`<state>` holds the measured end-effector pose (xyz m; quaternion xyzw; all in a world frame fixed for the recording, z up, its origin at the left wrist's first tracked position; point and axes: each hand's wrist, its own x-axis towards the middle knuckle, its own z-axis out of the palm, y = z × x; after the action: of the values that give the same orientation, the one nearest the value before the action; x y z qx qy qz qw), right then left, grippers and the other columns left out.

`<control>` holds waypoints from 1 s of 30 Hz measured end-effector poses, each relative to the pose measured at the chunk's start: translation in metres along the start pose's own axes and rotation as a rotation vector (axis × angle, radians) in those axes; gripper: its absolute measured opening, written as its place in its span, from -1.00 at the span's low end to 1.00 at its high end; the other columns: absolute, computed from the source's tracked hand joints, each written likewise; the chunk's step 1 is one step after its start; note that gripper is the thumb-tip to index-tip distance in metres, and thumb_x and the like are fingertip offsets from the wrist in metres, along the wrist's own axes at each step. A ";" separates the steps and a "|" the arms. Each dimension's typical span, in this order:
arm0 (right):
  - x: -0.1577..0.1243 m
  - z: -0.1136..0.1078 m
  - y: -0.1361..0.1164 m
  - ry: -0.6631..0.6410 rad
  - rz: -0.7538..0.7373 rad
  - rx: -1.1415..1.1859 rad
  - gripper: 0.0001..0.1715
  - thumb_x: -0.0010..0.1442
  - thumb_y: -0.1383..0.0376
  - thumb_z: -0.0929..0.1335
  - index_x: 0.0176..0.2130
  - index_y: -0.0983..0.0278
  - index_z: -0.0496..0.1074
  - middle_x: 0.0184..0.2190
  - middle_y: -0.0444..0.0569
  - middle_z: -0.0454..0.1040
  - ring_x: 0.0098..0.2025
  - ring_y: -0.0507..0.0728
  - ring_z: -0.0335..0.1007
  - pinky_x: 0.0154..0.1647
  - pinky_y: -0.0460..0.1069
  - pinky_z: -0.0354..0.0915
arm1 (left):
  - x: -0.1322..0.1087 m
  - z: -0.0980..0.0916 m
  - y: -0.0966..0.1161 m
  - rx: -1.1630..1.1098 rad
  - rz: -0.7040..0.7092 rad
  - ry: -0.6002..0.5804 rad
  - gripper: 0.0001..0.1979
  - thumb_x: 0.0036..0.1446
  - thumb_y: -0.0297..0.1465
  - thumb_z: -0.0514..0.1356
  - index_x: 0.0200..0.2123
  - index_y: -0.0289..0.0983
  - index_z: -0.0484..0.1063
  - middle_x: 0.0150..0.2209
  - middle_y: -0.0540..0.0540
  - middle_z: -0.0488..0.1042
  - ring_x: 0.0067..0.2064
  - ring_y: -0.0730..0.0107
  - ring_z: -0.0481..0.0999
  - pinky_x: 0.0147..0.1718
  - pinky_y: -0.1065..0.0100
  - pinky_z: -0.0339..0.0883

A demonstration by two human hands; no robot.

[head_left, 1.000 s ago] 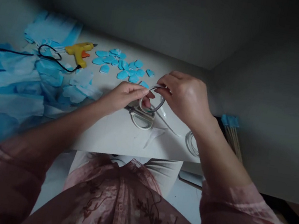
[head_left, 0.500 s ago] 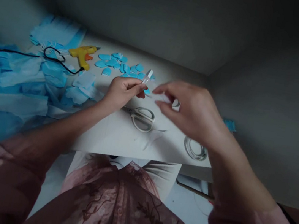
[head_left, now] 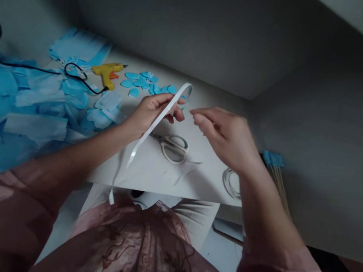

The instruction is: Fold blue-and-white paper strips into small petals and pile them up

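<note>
My left hand (head_left: 154,112) is raised over the table with its fingers curled on a narrow, shiny white ribbon (head_left: 156,124). The ribbon arches above the fingertips, crosses in front of the hand and hangs past the table's front edge. Facing it, my right hand (head_left: 226,132) has its thumb and fingertips pressed together; whatever is between them, if anything, is too small to make out. Below the hands lie scissors (head_left: 175,148) with pale handles. Close to them is a thin translucent scrap (head_left: 188,170). Small blue cut pieces (head_left: 145,82) lie beyond my left hand.
A yellow glue gun (head_left: 107,73) with a black cord lies at the back left. Blue and white sheets (head_left: 39,106) are heaped on the left. A pale coil (head_left: 231,182) sits near the right front edge, partly behind my forearm. Blue-topped sticks (head_left: 274,159) are at the right.
The white ribbon now arches up and drapes across my left hand; before, only a short piece showed there. My right hand's fingers have closed together. The view has shifted slightly.
</note>
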<state>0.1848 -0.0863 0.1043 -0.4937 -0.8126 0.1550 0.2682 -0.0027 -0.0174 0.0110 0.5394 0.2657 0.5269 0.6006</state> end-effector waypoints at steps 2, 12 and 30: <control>0.018 0.017 0.022 0.036 0.095 0.298 -0.39 0.34 -0.17 0.29 -0.28 0.27 0.59 -0.44 -0.07 0.50 -0.44 0.02 0.38 -0.44 -0.06 0.29 | -0.002 0.000 -0.002 -0.009 -0.002 -0.076 -0.72 0.11 -0.21 0.35 -0.20 -0.28 0.60 -0.39 -0.06 0.63 -0.32 0.38 0.61 -0.31 0.38 0.43; 0.039 0.062 0.034 0.337 0.225 0.751 -0.46 0.17 -0.15 0.45 -0.45 0.24 0.42 -0.59 -0.24 0.24 -0.54 -0.08 0.10 -0.52 -0.11 0.08 | -0.001 -0.002 -0.010 -0.134 0.000 0.037 -0.59 0.04 -0.07 0.44 -0.21 -0.28 0.63 -0.13 -0.15 0.65 -0.14 0.30 0.63 -0.20 0.34 0.54; 0.033 0.093 0.041 0.544 0.059 0.798 -0.69 0.31 -0.01 0.39 -0.27 0.16 0.53 -0.33 -0.16 0.42 -0.36 -0.03 0.28 -0.43 -0.10 0.22 | -0.004 0.008 0.003 0.213 0.129 -0.046 -0.77 0.16 -0.23 0.28 -0.40 -0.27 0.45 -0.61 0.10 0.26 -0.61 0.59 0.17 -0.60 0.45 0.03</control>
<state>0.1469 -0.0368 0.0171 -0.3978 -0.5758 0.3274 0.6348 0.0026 -0.0242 0.0151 0.6282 0.2711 0.5208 0.5105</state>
